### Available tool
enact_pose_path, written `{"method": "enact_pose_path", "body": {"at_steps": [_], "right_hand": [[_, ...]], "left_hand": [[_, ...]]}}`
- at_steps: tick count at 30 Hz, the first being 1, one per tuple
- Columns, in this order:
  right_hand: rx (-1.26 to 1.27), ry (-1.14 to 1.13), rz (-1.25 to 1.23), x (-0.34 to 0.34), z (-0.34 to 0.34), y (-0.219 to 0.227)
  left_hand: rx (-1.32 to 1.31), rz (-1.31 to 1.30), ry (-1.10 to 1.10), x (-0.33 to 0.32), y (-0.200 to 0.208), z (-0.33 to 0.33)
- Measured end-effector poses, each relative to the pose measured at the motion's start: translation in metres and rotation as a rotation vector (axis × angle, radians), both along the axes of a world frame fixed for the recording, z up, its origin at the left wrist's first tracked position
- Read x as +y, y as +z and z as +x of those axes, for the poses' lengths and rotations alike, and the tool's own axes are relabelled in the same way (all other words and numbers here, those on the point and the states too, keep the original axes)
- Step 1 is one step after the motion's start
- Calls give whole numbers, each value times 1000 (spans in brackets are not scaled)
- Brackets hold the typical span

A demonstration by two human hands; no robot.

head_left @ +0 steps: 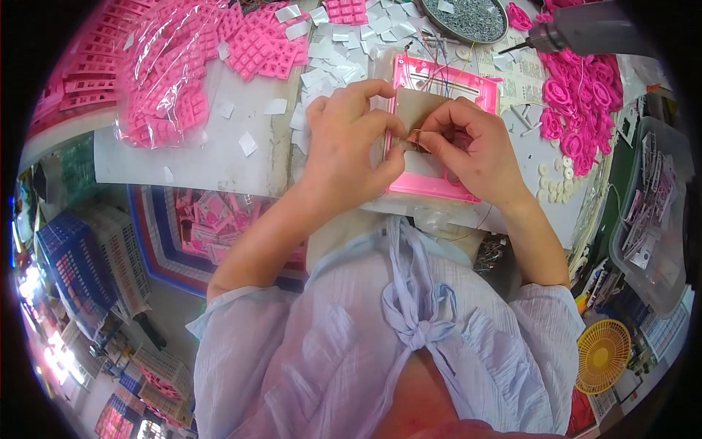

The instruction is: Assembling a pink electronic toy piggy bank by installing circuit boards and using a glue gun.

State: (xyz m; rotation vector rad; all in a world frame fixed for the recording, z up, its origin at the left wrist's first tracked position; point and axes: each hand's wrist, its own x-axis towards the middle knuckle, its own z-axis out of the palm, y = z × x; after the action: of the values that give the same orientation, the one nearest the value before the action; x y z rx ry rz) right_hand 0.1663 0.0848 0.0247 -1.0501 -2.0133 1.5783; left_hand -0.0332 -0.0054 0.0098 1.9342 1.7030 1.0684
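A thin wire (415, 137) is pinched between the thumb and forefinger of the right hand (472, 150), closed tight. The thumb and forefinger of the left hand (351, 139) are brought near the same spot with a narrow gap; whether anything is gripped there cannot be told. The wire is held above the pink case (420, 186), which is laid on the table in front of the body and partly covered by a greyish-brown board (419, 107).

Beyond the case, a round dish (468, 42) is filled with small screws (477, 18). To the left, pink keypads (172, 110) are packed in a clear bag (139, 135). Below the table edge, pink parts (219, 219) are held in a large basket (155, 245). At the right, mixed pieces (651, 208) are heaped in a clear tub (662, 285).
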Motion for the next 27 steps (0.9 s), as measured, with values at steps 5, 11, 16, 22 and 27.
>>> {"method": "enact_pose_path", "body": {"at_steps": [5, 11, 16, 22, 27], "right_hand": [[34, -7, -22, 0, 0, -1], [22, -2, 4, 1, 1, -2], [17, 3, -16, 1, 2, -2], [6, 3, 20, 1, 1, -2], [-3, 7, 24, 1, 1, -1]], "left_hand": [[-4, -7, -37, 1, -5, 1], [-33, 3, -47, 0, -5, 2], [-21, -6, -57, -1, -4, 3], [-75, -23, -69, 0, -4, -1], [-111, -36, -83, 2, -5, -1]]}}
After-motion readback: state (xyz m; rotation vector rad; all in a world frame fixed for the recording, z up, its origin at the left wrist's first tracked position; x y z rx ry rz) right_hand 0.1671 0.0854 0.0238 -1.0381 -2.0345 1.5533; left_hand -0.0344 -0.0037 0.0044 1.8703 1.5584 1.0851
